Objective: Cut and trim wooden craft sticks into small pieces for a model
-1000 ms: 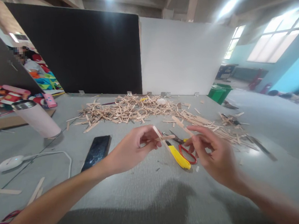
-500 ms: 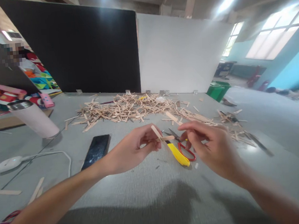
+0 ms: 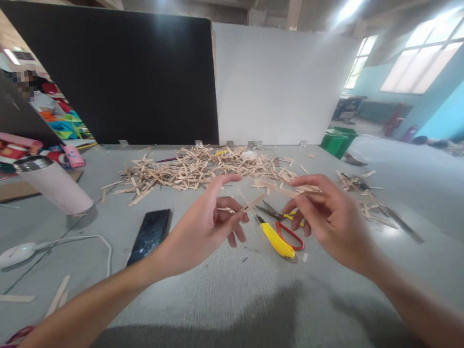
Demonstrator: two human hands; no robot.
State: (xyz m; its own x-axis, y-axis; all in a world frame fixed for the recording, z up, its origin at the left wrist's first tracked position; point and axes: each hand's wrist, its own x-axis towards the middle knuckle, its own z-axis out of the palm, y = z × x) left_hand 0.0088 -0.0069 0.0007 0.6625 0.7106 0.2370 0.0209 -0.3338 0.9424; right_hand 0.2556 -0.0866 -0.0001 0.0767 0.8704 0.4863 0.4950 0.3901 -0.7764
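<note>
My left hand [image 3: 204,228] pinches two thin wooden sticks [image 3: 250,203], joined in a cross, between thumb and middle fingers, with the index finger raised. My right hand [image 3: 331,222] hovers just right of them with fingers curled and the index finger pointing left; whether it holds a stick is unclear. Both hands are above a yellow utility knife [image 3: 277,241] and red-handled scissors [image 3: 289,234] lying on the grey table [image 3: 235,303].
A big pile of wooden sticks [image 3: 199,169] spreads across the table's far side and trails off right. A black phone [image 3: 150,235], a pink tumbler [image 3: 56,186] and a white corded device [image 3: 13,253] lie left. Loose sticks [image 3: 11,298] are near left. A green bin [image 3: 337,142] stands behind.
My left index finger has lifted off the crossed sticks, which now tilt flatter. My right hand has moved a little up and left, its fingers curled closer to the scissors.
</note>
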